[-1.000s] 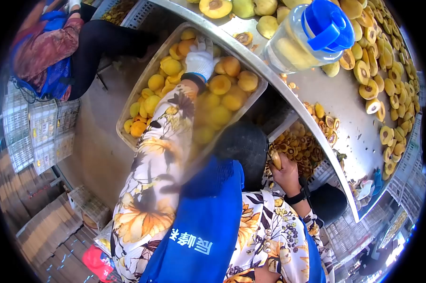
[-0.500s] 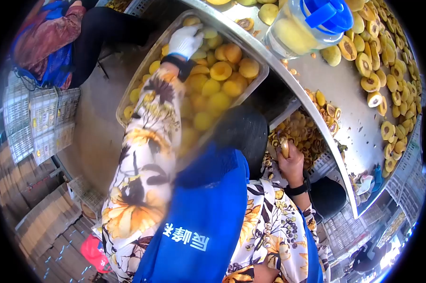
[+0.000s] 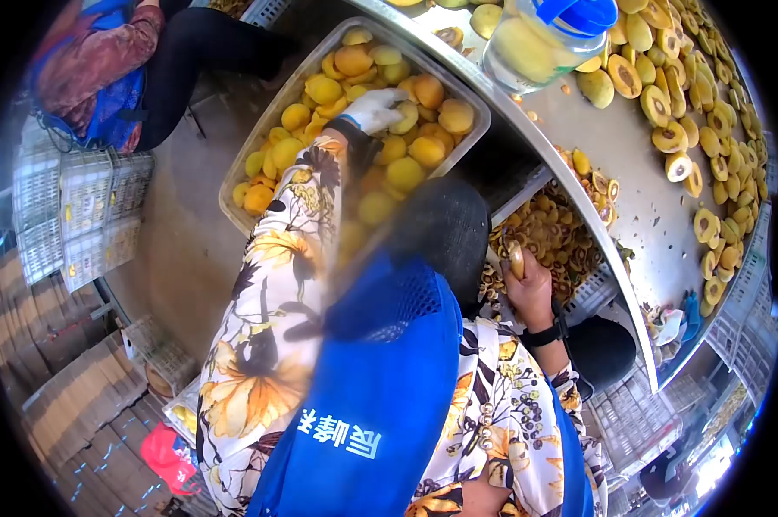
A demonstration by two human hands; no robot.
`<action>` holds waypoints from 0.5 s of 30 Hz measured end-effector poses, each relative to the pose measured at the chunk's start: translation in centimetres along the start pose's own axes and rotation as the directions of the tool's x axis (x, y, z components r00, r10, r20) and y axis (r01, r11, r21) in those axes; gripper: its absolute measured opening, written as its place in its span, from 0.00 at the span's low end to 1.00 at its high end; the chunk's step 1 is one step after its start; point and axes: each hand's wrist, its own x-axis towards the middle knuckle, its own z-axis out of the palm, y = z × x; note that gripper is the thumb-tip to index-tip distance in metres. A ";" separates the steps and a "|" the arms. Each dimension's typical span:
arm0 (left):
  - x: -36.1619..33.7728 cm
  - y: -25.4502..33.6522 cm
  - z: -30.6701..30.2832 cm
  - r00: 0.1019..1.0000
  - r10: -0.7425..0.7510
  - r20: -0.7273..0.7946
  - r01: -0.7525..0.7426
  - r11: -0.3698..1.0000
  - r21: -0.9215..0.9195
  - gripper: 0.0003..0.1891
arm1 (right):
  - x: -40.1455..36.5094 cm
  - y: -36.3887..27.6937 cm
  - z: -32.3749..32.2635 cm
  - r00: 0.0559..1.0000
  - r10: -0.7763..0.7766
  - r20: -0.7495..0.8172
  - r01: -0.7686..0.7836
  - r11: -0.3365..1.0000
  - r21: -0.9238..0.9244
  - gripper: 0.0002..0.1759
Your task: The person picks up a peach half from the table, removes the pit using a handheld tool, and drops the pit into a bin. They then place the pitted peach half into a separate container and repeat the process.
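Note:
My left hand (image 3: 373, 111), in a white glove, reaches into a clear plastic tub (image 3: 227, 185) of yellow-orange stone fruit (image 3: 324, 89), apricots or small peaches. Its fingers stretch over the fruit, apart, with nothing seen gripped in them. My bare right hand (image 3: 531, 293) is closed around a small tan, rounded piece (image 3: 516, 259) that looks like a wooden handle; the rest of it is hidden. That hand is beside a crate with fruit scraps and dark pits (image 3: 565, 233), below the table edge.
A metal table (image 3: 617, 164) curves along the right, with many halved fruits (image 3: 708, 138) on it. A clear jug with a blue lid (image 3: 535, 52) stands near its edge. A co-worker's sleeve (image 3: 104, 65) and stacked white crates (image 3: 87, 211) are at left.
My left hand has moved from the tub's far end toward its middle right, uncovering fruit there. My right hand stays nearly in place, still closed on the tan piece.

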 end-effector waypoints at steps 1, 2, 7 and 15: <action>0.0 -0.7 0.0 0.999 0.028 -0.026 -0.028 1.000 -0.013 0.19 | -0.1 0.0 -0.1 1.000 -0.003 0.020 0.003 1.000 0.005 0.07; 0.0 -0.2 -0.4 0.995 0.058 -0.077 -0.044 0.983 0.180 0.15 | 0.1 0.1 -0.2 0.999 -0.007 0.042 0.007 1.000 0.009 0.07; -0.5 3.3 1.0 0.956 -0.229 -0.185 0.294 0.790 0.538 0.11 | 0.1 -1.4 -0.6 0.998 0.048 0.037 -0.049 0.998 0.030 0.07; -0.7 5.0 3.3 0.940 -0.331 -0.080 0.302 0.701 0.646 0.11 | 0.4 -1.0 -0.2 0.999 -0.018 0.044 0.018 1.000 -0.001 0.08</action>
